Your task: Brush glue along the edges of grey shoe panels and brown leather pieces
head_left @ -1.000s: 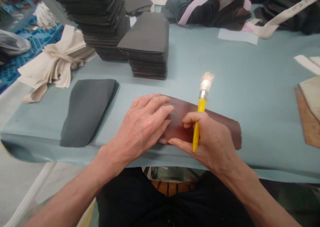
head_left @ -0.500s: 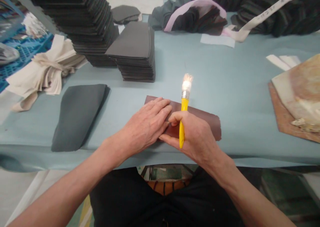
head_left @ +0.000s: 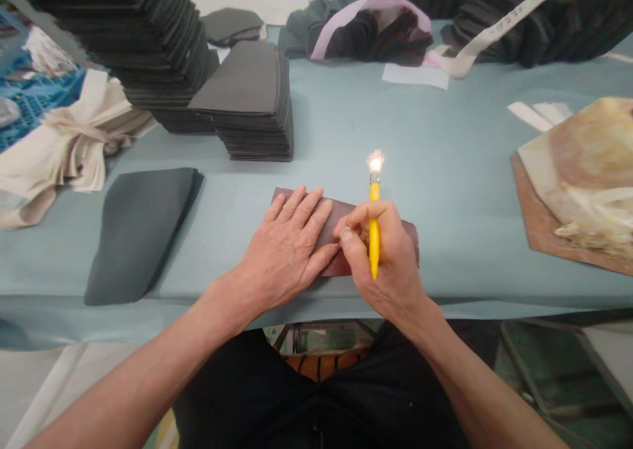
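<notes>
A dark reddish-brown piece that looks like leather (head_left: 341, 213) lies on the table just in front of me. My left hand (head_left: 281, 258) rests flat on its left part, fingers spread. Over its right part is my right hand (head_left: 388, 254), holding a yellow-handled paintbrush (head_left: 374, 192) with the pale bristles pointing away from me. The thumb and forefinger of that hand are pinched together close to my left thumb; whether anything is between them I cannot make out. Both hands cover much of the brown piece.
A dark grey cut piece (head_left: 141, 235) lies at left. Behind it rise a short stack (head_left: 242, 83) and a tall stack (head_left: 123, 47) of dark pieces, beside beige strips (head_left: 74, 132). At right, a stained, pale item (head_left: 588, 165) sits on a brown board (head_left: 534, 218).
My left fingers have spread apart on the brown piece. My right hand has lifted from its near edge, drawing thumb to forefinger, still holding the brush. The view has shifted slightly right.
</notes>
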`<state>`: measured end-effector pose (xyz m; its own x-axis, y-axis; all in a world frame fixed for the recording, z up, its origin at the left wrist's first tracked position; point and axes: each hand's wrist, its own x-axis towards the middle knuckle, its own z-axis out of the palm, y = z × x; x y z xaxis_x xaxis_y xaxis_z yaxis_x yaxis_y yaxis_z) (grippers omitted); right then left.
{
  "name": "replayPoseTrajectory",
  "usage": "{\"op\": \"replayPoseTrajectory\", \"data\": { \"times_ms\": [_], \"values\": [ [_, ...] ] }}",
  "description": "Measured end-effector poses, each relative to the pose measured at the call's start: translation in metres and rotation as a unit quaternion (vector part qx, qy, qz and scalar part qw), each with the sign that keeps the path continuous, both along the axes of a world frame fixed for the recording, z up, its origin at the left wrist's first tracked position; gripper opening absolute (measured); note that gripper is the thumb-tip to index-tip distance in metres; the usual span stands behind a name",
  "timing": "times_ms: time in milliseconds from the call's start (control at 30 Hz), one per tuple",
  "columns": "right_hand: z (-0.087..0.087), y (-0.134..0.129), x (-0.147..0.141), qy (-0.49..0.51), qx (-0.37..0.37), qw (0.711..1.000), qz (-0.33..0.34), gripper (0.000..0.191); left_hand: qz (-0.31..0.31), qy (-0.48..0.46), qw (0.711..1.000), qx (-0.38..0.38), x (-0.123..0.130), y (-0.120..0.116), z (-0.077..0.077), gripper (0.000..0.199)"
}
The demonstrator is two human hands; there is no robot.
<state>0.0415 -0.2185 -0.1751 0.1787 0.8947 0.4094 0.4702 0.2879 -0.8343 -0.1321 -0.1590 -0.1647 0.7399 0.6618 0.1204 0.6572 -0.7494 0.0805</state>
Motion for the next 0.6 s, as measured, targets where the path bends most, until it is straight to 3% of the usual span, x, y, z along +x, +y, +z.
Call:
{"op": "replayPoseTrajectory", "data": {
  "times_ms": [300,467,600],
  "values": [
    [0.000,0.001,-0.003,0.004,0.002,1.000,-0.021,0.005,0.038,-0.018,0.999,0.008,0.003,-0.003,0.000,0.074],
    [-0.004,0.002,-0.011,-0.098,0.071,0.992,-0.029,0.005,0.033,-0.028,0.999,0.020,0.001,-0.001,-0.001,0.065],
    [-0.005,0.002,-0.015,-0.161,0.085,0.983,-0.031,0.008,0.022,-0.036,0.999,0.021,-0.001,0.002,-0.003,0.063]
  ]
}}
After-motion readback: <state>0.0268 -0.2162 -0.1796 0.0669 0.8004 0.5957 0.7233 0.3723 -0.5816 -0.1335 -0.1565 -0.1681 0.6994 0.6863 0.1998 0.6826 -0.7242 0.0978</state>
